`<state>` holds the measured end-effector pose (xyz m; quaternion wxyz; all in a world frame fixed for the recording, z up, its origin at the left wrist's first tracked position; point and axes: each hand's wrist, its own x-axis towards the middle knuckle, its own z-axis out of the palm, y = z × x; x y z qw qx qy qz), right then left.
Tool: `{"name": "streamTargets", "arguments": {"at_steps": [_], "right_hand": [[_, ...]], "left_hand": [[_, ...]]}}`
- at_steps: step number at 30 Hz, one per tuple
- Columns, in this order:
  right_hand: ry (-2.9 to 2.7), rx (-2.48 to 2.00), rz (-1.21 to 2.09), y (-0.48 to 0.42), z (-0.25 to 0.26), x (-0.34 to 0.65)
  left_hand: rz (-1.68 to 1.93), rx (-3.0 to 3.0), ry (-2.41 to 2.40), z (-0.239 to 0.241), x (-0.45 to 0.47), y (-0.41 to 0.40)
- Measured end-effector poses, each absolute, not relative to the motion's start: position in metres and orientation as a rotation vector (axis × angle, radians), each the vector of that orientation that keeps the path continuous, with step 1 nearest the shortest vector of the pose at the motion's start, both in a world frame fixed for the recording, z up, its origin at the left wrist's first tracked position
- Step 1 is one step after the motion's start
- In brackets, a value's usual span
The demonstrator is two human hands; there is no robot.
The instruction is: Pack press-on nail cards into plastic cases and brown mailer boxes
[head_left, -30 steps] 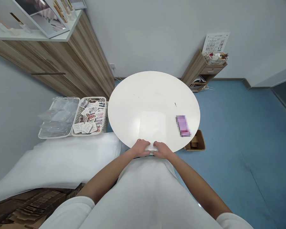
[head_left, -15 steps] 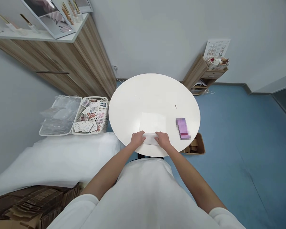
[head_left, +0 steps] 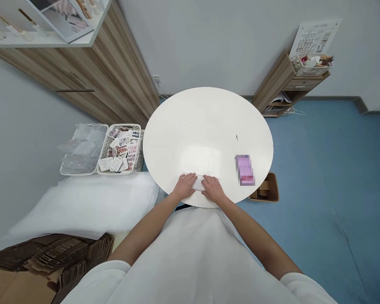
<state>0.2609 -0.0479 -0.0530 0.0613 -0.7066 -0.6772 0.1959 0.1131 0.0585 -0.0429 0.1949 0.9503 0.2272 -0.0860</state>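
Pressing side by side at the round white table's [head_left: 209, 114] near edge, the left hand [head_left: 184, 186] and right hand [head_left: 213, 190] cover a small folded white sheet [head_left: 199, 181], seemingly flattening it, though whether fingers pinch or merely rest cannot be told.

Glossy smooth white table [head_left: 205, 122]; soft white cloth-like sheet [head_left: 199, 182]; matt wood-grain cabinet [head_left: 107, 80]; perforated plastic basket [head_left: 122, 169]

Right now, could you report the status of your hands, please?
Left hand, right hand on the white sheet, near table edge. Purple item lies apart, rightward.
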Motion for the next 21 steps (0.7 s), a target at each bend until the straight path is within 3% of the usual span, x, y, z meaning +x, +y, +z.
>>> {"name": "streamTargets", "arguments": {"at_steps": [14, 21], "right_hand": [[-1.925, -1.986, 1.159, -0.053, -0.033, 0.298], [-1.840, -2.069, 1.057, -0.008, -0.036, 0.322]], "left_hand": [[-0.341, 2.386, 0.710, -0.017, 0.122, 0.038], [-0.286, 2.417, 0.984, -0.020, 0.131, 0.070]]}}
